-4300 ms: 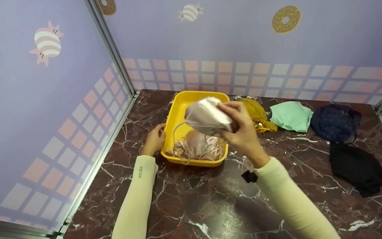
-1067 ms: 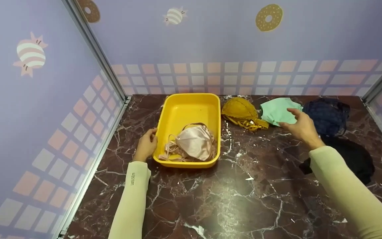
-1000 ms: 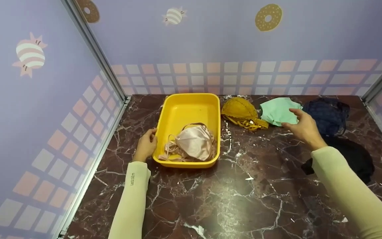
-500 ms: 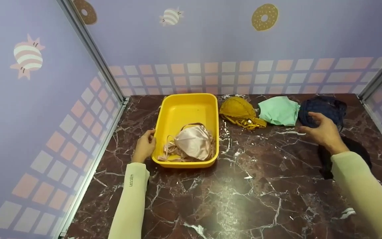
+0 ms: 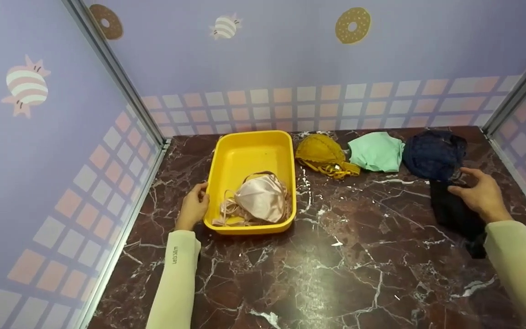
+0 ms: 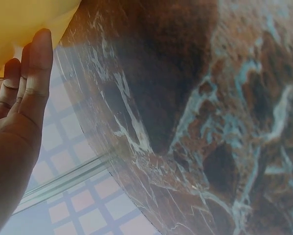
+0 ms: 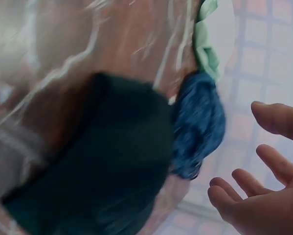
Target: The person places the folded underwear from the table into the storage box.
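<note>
My left hand point(image 5: 193, 208) rests its nearly straight fingers point(image 6: 41, 58) against the outer left wall of a yellow plastic tray point(image 5: 251, 230). Inside the tray's near end, a pale pink satin bra point(image 5: 263, 198) lies folded with its cup upward, its thin straps bunched to the left. Over at the right, my right hand point(image 5: 482, 194) hovers with thumb and fingers spread, holding nothing. Below it lies a black bra point(image 5: 452, 212), partly hidden by the hand and sleeve in the head view. A navy bra point(image 5: 432, 155) sits just beyond the fingertips.
Along the back of the dark marbled tabletop point(image 5: 336, 283) lie a mustard bra point(image 5: 320, 150) with bunched straps and a mint green bra point(image 5: 376, 151). Patterned panels with metal edge strips point(image 5: 126, 233) enclose the left, back and right sides.
Earlier my right hand held the satin bra over the tray; now that bra lies inside. The empty right hand has swung right, past the mint and navy bras. My left hand stays at the tray.
</note>
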The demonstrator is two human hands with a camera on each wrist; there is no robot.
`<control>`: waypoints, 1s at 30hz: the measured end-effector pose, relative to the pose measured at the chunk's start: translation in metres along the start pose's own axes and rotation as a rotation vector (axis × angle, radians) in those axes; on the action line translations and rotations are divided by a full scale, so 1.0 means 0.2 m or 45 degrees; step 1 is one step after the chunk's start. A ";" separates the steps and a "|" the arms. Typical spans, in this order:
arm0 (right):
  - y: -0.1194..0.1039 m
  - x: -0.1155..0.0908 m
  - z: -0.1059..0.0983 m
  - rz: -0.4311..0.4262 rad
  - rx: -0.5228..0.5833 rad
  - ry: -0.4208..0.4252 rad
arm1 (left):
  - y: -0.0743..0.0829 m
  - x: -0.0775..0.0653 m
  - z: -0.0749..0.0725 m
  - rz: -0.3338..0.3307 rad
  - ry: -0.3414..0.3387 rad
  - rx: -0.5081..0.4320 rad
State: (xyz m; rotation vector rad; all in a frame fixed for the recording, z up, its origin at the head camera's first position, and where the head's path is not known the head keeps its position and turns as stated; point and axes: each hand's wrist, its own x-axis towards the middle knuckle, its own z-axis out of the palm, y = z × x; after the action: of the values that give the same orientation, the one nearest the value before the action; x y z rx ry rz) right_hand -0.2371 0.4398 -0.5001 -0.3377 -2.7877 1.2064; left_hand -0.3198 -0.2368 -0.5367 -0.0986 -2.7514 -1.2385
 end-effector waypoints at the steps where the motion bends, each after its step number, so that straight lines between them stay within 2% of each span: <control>1: 0.02 0.00 0.00 0.009 0.001 -0.003 | 0.00 0.00 0.00 -0.008 0.005 0.000; 8: 0.16 -0.04 -0.04 0.112 -0.005 -0.021 | 0.00 -0.01 -0.01 -0.038 -0.004 0.012; 11: 0.23 -0.05 -0.04 0.179 0.017 -0.061 | 0.00 -0.01 -0.01 -0.042 -0.008 0.019; 15: 0.30 -0.06 -0.04 0.206 0.013 -0.115 | 0.01 -0.01 -0.01 -0.026 -0.001 0.019; 21: 0.34 -0.08 -0.01 0.214 -0.008 -0.124 | 0.00 -0.02 -0.01 -0.026 0.001 0.016; 30: 0.38 -0.10 0.05 0.228 0.051 -0.045 | 0.00 -0.01 0.00 -0.031 -0.010 0.001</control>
State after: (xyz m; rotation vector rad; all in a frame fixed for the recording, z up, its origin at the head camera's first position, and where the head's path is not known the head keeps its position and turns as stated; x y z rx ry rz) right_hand -0.2070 0.4784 -0.5613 -0.5789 -2.8092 1.3143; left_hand -0.3184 -0.2363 -0.5364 -0.0700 -2.7677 -1.2453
